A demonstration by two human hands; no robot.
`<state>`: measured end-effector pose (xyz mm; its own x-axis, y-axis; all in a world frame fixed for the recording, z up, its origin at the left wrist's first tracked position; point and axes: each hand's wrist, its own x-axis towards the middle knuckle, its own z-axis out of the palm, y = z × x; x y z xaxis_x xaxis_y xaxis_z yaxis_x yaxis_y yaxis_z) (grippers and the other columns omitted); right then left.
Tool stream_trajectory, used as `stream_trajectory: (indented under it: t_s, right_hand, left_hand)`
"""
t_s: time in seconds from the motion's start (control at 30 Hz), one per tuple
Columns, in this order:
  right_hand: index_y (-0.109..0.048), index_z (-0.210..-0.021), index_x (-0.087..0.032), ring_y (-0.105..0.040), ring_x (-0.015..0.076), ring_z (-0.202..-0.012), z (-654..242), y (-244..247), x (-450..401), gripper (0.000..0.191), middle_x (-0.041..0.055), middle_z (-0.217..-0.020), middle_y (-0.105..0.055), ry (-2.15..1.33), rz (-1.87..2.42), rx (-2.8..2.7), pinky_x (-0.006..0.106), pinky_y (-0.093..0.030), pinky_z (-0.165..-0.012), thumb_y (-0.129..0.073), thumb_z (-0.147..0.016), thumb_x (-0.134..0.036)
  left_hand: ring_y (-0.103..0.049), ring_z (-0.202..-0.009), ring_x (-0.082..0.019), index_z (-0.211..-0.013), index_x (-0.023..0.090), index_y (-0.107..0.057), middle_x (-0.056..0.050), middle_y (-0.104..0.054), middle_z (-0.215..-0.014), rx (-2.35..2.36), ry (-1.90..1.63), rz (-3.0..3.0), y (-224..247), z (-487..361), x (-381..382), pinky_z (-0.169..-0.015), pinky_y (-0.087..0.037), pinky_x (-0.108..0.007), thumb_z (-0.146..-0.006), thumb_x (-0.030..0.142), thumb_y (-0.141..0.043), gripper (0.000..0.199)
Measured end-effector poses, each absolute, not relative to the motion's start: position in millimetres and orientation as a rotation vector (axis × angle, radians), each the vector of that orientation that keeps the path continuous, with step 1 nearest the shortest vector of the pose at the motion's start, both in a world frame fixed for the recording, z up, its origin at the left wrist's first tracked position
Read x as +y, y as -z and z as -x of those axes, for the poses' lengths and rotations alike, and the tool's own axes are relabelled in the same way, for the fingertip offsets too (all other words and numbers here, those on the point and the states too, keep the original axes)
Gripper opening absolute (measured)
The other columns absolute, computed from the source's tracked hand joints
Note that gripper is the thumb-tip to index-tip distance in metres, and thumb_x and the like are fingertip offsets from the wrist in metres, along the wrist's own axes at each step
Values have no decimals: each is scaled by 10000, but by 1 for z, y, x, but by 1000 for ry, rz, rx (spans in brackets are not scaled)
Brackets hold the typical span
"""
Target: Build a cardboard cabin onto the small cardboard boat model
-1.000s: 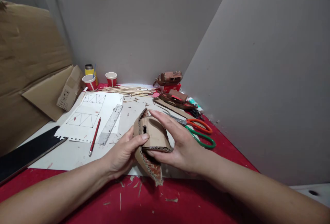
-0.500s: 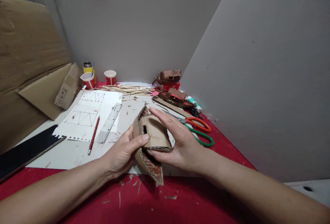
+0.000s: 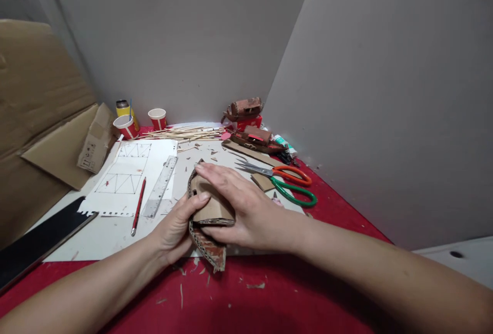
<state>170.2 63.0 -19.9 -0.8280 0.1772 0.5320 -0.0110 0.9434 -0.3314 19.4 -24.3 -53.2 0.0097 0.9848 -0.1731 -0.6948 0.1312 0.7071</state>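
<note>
A small curved cardboard model (image 3: 215,208) is held between both hands above the near edge of the white board. Its pointed lower end shows reddish-brown colouring inside. My left hand (image 3: 175,229) grips the model from the left, its thumb on the cardboard beside a small dark cut-out. My right hand (image 3: 246,208) wraps the right side, with fingers over the top and the thumb beneath the folded cardboard edge. To the right lie scissors (image 3: 293,184) with orange and green handles, blades apart. A red pencil (image 3: 139,208) and a clear ruler (image 3: 160,186) lie to the left.
Drawn paper (image 3: 125,170), a black flat object (image 3: 46,236) and large cardboard (image 3: 42,93) are at left. Behind are cups (image 3: 157,119), a yellow bottle (image 3: 122,110), thin sticks (image 3: 185,133) and brown boat-like models (image 3: 256,139). Scraps litter the red cloth (image 3: 215,303).
Both hands and the model have shifted slightly left in view. My right hand now covers more of the cardboard, and the model is turned a little. The camera view has shifted too.
</note>
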Motion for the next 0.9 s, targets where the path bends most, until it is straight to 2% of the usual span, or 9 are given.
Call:
stream_trajectory:
  t_s: [0.13, 0.43, 0.67, 0.77, 0.9]
  right_hand:
    - [-226, -1546, -190, -283, 297, -1468, -175, 18, 62, 895, 208, -1560, -344, -491, 142, -2501, 515, -311, -1166, -719, -815, -341]
    - [-231, -1535, -195, -384, 247, -1417, -178, 19, 67, 847, 178, -1508, -437, -542, 107, -2416, 465, -362, -1149, -704, -840, -294]
    - [-290, -1506, -122, -433, 253, -1378, -172, 20, 72, 829, 205, -1483, -463, -582, 107, -2396, 440, -379, -1137, -715, -806, -249]
    - [-285, -1513, -132, -395, 265, -1404, -172, 22, 72, 853, 200, -1505, -435, -602, 143, -2430, 465, -357, -1150, -726, -794, -258]
    - [-259, -1525, -102, -304, 288, -1456, -173, 25, 70, 917, 224, -1536, -373, -625, 194, -2438, 479, -309, -1177, -750, -785, -332]
  left_hand:
    - [-681, -1050, -292, -1239, 130, -619, -116, -753, -1043, 754, -1388, -444, 46, -19, -24, -999, -475, -400, -728, 307, -805, 572]
    - [-698, -1011, -320, -1246, 102, -611, -145, -761, -968, 792, -1293, -427, 46, -17, -25, -951, -511, -437, -749, 384, -767, 592]
    - [-707, -992, -300, -1253, 103, -591, -116, -771, -946, 836, -1314, -322, 45, -17, -22, -969, -509, -415, -746, 368, -766, 598]
    - [-699, -1022, -296, -1264, 106, -577, -120, -763, -1021, 849, -1325, -308, 47, -15, -20, -977, -506, -402, -750, 347, -764, 598]
    - [-699, -1022, -304, -1254, 108, -583, -129, -760, -1022, 854, -1341, -328, 48, -14, -19, -970, -511, -407, -754, 360, -765, 589]
